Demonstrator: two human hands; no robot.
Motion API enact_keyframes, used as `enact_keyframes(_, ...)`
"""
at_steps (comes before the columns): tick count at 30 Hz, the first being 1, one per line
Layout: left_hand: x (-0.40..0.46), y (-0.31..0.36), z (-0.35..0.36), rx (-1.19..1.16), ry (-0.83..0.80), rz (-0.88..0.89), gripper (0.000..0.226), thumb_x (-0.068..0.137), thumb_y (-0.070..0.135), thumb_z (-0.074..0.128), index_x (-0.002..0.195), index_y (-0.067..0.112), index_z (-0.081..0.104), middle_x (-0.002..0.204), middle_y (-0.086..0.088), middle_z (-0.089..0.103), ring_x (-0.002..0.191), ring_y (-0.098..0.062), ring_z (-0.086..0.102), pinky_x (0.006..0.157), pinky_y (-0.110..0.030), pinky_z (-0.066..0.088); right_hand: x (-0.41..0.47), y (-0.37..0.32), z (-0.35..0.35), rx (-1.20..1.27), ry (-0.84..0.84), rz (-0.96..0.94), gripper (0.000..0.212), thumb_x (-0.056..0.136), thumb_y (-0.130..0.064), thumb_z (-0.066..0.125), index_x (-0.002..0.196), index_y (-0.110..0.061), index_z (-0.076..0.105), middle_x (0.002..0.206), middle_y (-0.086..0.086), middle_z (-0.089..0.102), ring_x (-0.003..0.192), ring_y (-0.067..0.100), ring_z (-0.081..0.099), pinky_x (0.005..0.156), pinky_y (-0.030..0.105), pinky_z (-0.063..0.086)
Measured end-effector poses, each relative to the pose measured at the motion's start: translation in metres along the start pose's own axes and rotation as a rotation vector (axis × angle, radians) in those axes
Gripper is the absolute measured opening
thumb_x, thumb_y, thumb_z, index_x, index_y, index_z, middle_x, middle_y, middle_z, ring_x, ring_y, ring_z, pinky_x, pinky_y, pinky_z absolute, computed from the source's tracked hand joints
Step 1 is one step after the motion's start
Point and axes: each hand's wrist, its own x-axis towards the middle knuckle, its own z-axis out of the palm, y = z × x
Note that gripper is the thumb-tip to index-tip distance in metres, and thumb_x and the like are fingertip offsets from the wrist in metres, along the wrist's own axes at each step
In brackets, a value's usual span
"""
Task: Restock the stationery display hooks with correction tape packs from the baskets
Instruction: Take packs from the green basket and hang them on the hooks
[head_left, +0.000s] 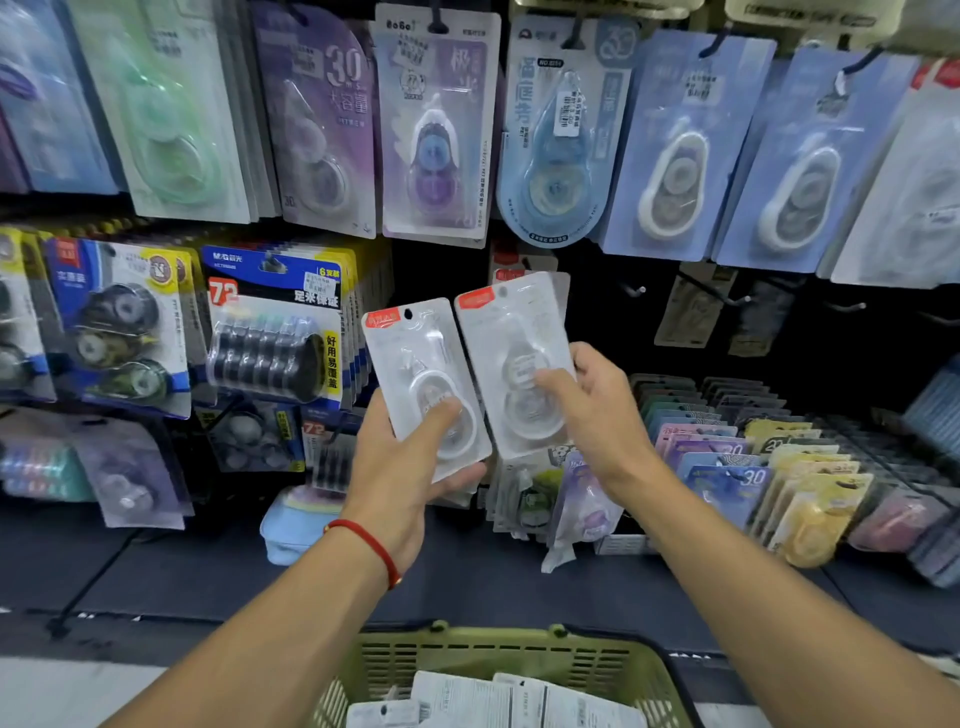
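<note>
Head view: left hand (410, 467) gripping one clear pack (423, 384), right hand (597, 410) gripping another pack (514, 358); best to line up the top hole with a bare hook (636, 290), then slide on gently.

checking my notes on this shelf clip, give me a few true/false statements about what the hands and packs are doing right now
1. Each hand holds one clear correction tape pack. True: the left hand grips the left pack, the right hand grips the right pack.
2. The green basket is empty. False: white packs lie in it.
3. The left wrist wears a red string bracelet. True.
4. The right pack already hangs on a hook. False: it is held in front of the display, not on any hook.
5. Bare hooks show to the right of the held packs. True.
</note>
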Motion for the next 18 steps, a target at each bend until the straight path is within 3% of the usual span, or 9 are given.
enact_keyframes(4,0.005,0.000,-0.003,-0.003,0.044,-0.002,0.037,0.099,0.006,0.060,0.120,0.037,0.065,0.096,0.018,0.078,0.084,-0.007,0.077,0.070,-0.054,0.065,0.002,-0.001,-0.005,0.028,0.125,0.009,0.014,0.093,-0.031,0.063,0.098,-0.018,0.064,0.101,0.012,0.075,0.091,0.030,0.073,0.072,0.048,0.059)
enact_keyframes(8,0.006,0.000,-0.003,0.015,0.056,0.039,0.042,0.098,0.003,0.057,0.121,0.038,0.066,0.098,0.020,0.076,0.088,-0.004,0.076,0.068,-0.051,0.066,0.002,0.007,-0.004,-0.003,0.181,0.030,0.007,0.099,-0.031,0.062,0.101,-0.026,0.066,0.095,-0.007,0.077,0.088,0.014,0.074,0.065,0.022,0.051)
enact_keyframes(14,0.005,-0.001,-0.005,0.058,0.073,0.117,0.038,0.097,0.006,0.062,0.117,0.038,0.063,0.105,0.020,0.074,0.096,-0.009,0.075,0.067,-0.045,0.066,0.001,0.008,0.003,-0.017,0.242,-0.051,0.012,0.092,-0.039,0.063,0.100,-0.031,0.066,0.094,-0.009,0.076,0.087,0.017,0.074,0.067,0.028,0.057)
enact_keyframes(18,0.006,-0.002,-0.005,0.082,0.066,0.160,0.038,0.097,0.008,0.066,0.122,0.036,0.062,0.111,0.013,0.074,0.100,-0.012,0.076,0.069,-0.042,0.066,0.003,0.006,0.008,0.005,0.266,-0.073,0.008,0.095,-0.032,0.066,0.101,-0.027,0.066,0.089,-0.015,0.075,0.080,0.010,0.072,0.061,0.019,0.053)
